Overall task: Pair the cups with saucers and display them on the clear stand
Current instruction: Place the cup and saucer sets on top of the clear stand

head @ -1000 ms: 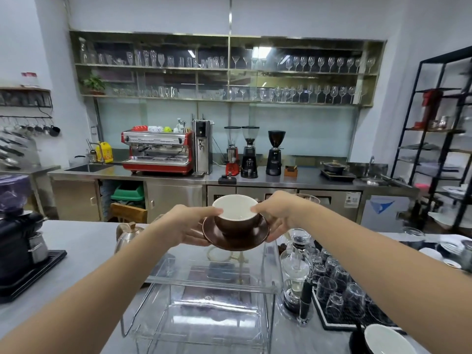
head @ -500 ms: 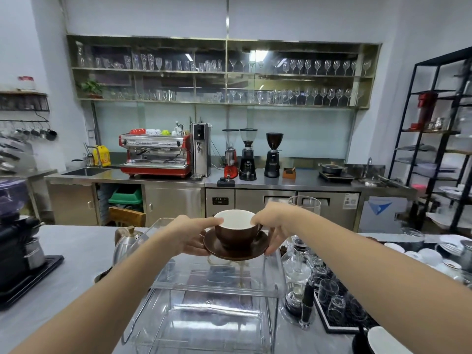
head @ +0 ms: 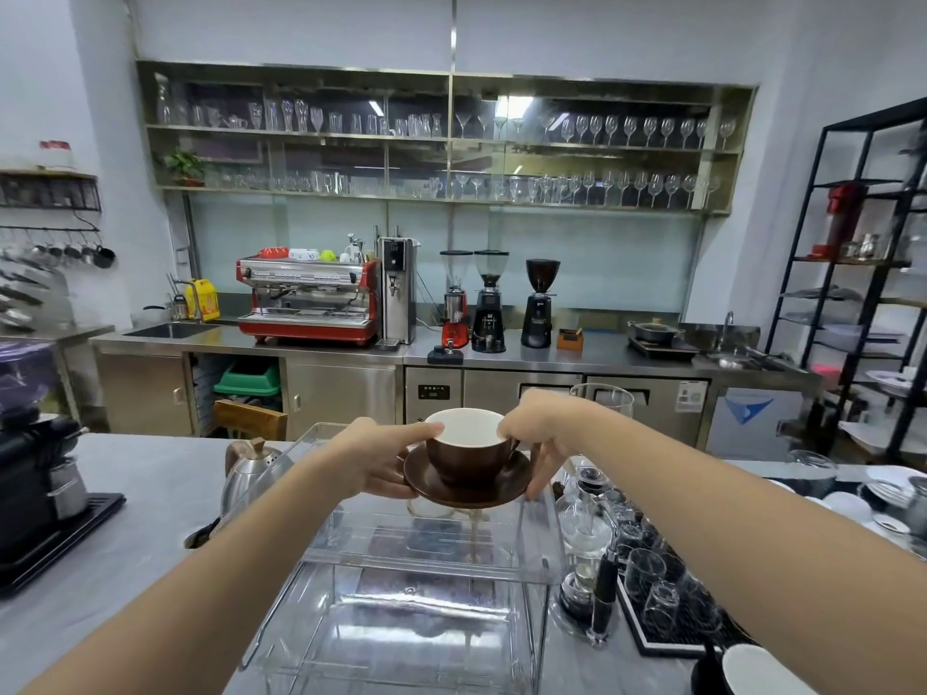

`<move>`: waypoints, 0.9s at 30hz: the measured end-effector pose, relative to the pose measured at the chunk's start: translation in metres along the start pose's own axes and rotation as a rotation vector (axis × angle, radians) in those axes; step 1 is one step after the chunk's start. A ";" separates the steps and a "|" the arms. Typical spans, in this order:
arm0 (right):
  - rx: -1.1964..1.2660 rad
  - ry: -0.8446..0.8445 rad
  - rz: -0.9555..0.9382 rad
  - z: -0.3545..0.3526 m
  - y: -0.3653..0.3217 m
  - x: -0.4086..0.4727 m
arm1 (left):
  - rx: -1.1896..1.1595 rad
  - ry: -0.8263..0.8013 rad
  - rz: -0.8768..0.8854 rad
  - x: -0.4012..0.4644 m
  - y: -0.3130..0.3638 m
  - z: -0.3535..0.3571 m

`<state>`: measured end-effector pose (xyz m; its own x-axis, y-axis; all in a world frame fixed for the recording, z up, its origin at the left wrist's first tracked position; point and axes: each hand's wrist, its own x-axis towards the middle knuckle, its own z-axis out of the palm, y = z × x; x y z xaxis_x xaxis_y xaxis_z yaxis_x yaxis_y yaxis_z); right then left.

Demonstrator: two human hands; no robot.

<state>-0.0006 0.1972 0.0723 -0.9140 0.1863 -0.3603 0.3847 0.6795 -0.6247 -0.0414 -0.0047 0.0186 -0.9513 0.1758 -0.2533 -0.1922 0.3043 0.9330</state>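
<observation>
Brown cup on its saucer, held over the clear stand

Glazed ceramic, likely slick and breakable (the cup sits loose), so support the saucer from beneath. The left hand and right hand curl under the saucer's edges, thumbs steadying the cup's rim.

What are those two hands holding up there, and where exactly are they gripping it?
A brown cup sitting on its brown saucer. The left hand and the right hand each support the saucer's edge with the fingers, thumbs resting on the cup's rim.
</observation>
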 end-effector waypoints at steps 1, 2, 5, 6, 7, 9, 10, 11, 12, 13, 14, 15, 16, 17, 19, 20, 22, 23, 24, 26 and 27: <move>-0.014 0.002 -0.004 0.000 0.000 -0.001 | 0.002 0.001 0.001 0.000 0.000 0.000; -0.026 0.008 -0.007 0.000 -0.001 -0.002 | 0.003 0.001 0.001 0.001 0.000 0.001; -0.058 0.029 -0.017 -0.002 0.000 -0.004 | 0.005 -0.012 0.001 0.002 -0.001 0.001; -0.068 0.035 -0.023 -0.003 0.000 -0.005 | 0.006 -0.016 0.001 0.002 -0.001 0.001; -0.078 0.037 -0.028 -0.003 0.000 -0.006 | 0.009 -0.019 0.001 0.002 -0.001 0.001; -0.094 0.036 -0.039 -0.004 0.000 -0.007 | 0.013 -0.023 0.003 0.002 -0.001 -0.001; -0.095 0.044 -0.047 -0.005 0.000 -0.008 | 0.015 -0.025 0.005 0.002 -0.001 -0.001; -0.095 0.052 -0.053 -0.005 0.000 -0.009 | 0.018 -0.026 0.005 0.001 -0.001 -0.001; -0.094 0.055 -0.058 -0.005 0.000 -0.010 | 0.021 -0.026 0.004 0.000 -0.001 -0.001; -0.090 0.056 -0.062 -0.005 0.000 -0.010 | 0.024 -0.025 0.003 0.000 -0.001 -0.001; -0.084 0.056 -0.067 -0.006 0.001 -0.010 | 0.026 -0.022 0.004 -0.001 -0.001 -0.001; -0.078 0.056 -0.071 -0.007 0.002 -0.010 | 0.028 -0.017 0.004 -0.002 -0.001 0.000; -0.072 0.059 -0.073 -0.009 0.003 -0.010 | 0.029 -0.011 0.002 -0.002 -0.001 0.000; -0.060 0.065 -0.073 -0.011 0.003 -0.011 | 0.025 -0.005 -0.003 -0.004 -0.001 0.000; -0.034 0.085 -0.083 -0.016 0.004 -0.012 | 0.013 0.007 -0.014 -0.006 0.000 -0.001; -0.029 0.099 -0.093 -0.019 0.004 -0.014 | 0.014 0.019 -0.017 -0.007 0.000 -0.003; -0.026 0.123 -0.119 -0.025 0.007 -0.018 | 0.022 0.053 -0.016 -0.010 0.001 -0.004; -0.026 0.135 -0.132 -0.027 0.008 -0.019 | 0.026 0.072 -0.011 -0.012 0.002 -0.006; -0.027 0.146 -0.143 -0.028 0.010 -0.020 | 0.036 0.091 -0.007 -0.014 0.003 -0.007; -0.035 0.174 -0.164 -0.031 0.014 -0.023 | 0.072 0.133 0.008 -0.019 0.004 -0.007; -0.039 0.190 -0.176 -0.031 0.017 -0.024 | 0.095 0.162 0.025 -0.021 0.005 -0.007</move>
<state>0.0235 0.2264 0.0920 -0.9756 0.1902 -0.1098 0.2160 0.7395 -0.6376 -0.0236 -0.0135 0.0302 -0.9832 0.0340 -0.1792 -0.1520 0.3905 0.9080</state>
